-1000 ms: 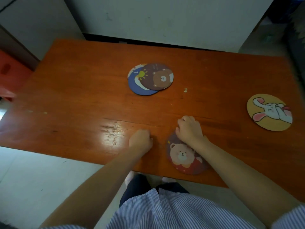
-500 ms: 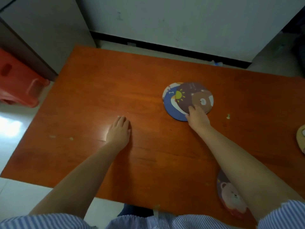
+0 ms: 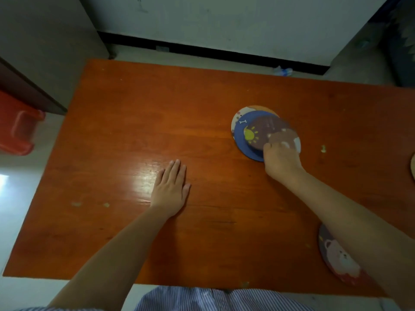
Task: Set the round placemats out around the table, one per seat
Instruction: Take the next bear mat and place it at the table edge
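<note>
A small stack of round placemats sits right of the middle of the orange wooden table (image 3: 157, 108). The brown bear placemat (image 3: 267, 131) lies on top, tilted up at its near edge, above a blue placemat (image 3: 241, 138) and a pale one (image 3: 238, 114) underneath. My right hand (image 3: 280, 158) grips the brown mat's near edge. My left hand (image 3: 170, 189) rests flat on the table, fingers together, holding nothing. A red bear placemat (image 3: 336, 259) lies at the near right edge, partly under my right forearm. The edge of a yellow placemat (image 3: 413, 169) shows at the far right.
A red plastic stool (image 3: 18, 129) stands on the floor to the left of the table, next to a grey cabinet (image 3: 45, 52). Small crumbs (image 3: 323, 148) dot the tabletop. A white wall runs behind the table.
My right hand left the red bear mat at the near edge, reached to the stack and took hold of the brown mat, lifting its edge. My left hand opened flat on the table.
</note>
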`<state>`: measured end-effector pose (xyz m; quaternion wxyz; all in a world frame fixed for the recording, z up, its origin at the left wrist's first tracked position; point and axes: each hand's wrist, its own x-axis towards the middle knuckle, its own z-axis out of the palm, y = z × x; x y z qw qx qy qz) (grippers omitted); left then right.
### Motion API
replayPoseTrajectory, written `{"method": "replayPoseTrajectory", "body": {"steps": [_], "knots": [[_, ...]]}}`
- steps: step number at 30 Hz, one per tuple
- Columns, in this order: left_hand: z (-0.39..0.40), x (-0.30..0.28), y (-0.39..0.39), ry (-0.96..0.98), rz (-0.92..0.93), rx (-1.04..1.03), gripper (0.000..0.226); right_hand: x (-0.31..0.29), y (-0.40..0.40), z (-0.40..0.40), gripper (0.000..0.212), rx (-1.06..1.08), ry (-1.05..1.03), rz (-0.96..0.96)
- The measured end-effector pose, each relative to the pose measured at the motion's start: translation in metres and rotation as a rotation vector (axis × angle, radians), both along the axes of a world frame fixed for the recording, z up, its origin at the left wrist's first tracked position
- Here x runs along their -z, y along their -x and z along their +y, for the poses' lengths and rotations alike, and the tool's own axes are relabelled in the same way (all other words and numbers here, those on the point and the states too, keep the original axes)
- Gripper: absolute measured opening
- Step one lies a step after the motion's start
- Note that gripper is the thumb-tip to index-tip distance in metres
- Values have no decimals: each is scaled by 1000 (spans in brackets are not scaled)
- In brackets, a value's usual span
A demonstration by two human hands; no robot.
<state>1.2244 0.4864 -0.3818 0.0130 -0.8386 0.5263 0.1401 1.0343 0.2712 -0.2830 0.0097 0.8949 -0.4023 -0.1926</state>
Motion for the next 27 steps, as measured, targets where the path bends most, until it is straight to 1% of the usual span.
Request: {"method": "replayPoseTrajectory", "body": {"steps": [3, 5, 6, 7, 9, 10, 11, 12, 13, 14, 15, 16, 17, 18, 19, 20, 22, 25, 27], "knots": [[1, -4, 1, 19, 43, -19, 59, 1, 0, 48, 24, -17, -200, 48], [0, -10, 2, 46, 104, -56, 57, 1, -5, 73, 19, 31, -374, -9], [1, -14, 4, 70, 138, -88, 55, 3, -8, 81, 16, 49, -483, -68], [3, -19, 6, 113, 174, -132, 51, 6, -12, 88, 21, 69, -612, -143], [14, -31, 12, 235, 226, -260, 42, 7, -19, 102, 36, 177, -932, -322], [24, -36, 17, 279, 235, -331, 37, 7, -20, 108, 36, 263, -1091, -433], [36, -40, 21, 292, 236, -397, 34, 9, -18, 112, 33, 344, -1188, -532], [49, -43, 27, 274, 241, -452, 33, 10, -14, 113, 29, 400, -1210, -607], [60, -46, 33, 237, 257, -484, 33, 11, -9, 112, 27, 424, -1151, -673], [68, -47, 38, 200, 282, -493, 34, 13, -1, 109, 25, 405, -1002, -716], [74, -47, 43, 175, 309, -493, 34, 19, 7, 105, 22, 361, -803, -716], [76, -48, 49, 166, 339, -499, 35, 23, 15, 101, 18, 318, -606, -666], [74, -50, 54, 166, 373, -510, 36, 27, 21, 100, 21, 300, -455, -590], [70, -52, 59, 177, 408, -527, 35, 30, 25, 100, 29, 308, -365, -516], [63, -54, 65, 195, 445, -551, 34, 34, 26, 101, 37, 326, -336, -475], [54, -57, 72, 208, 485, -591, 33, 35, 24, 103, 43, 348, -344, -475], [34, -63, 81, 218, 572, -708, 32, 35, 17, 104, 49, 407, -395, -529], [13, -71, 84, 225, 726, -946, 27, 32, 11, 98, 51, 566, -465, -536], [10, -72, 82, 246, 828, -1055, 37, 31, 14, 95, 41, 610, -477, -525]]}}
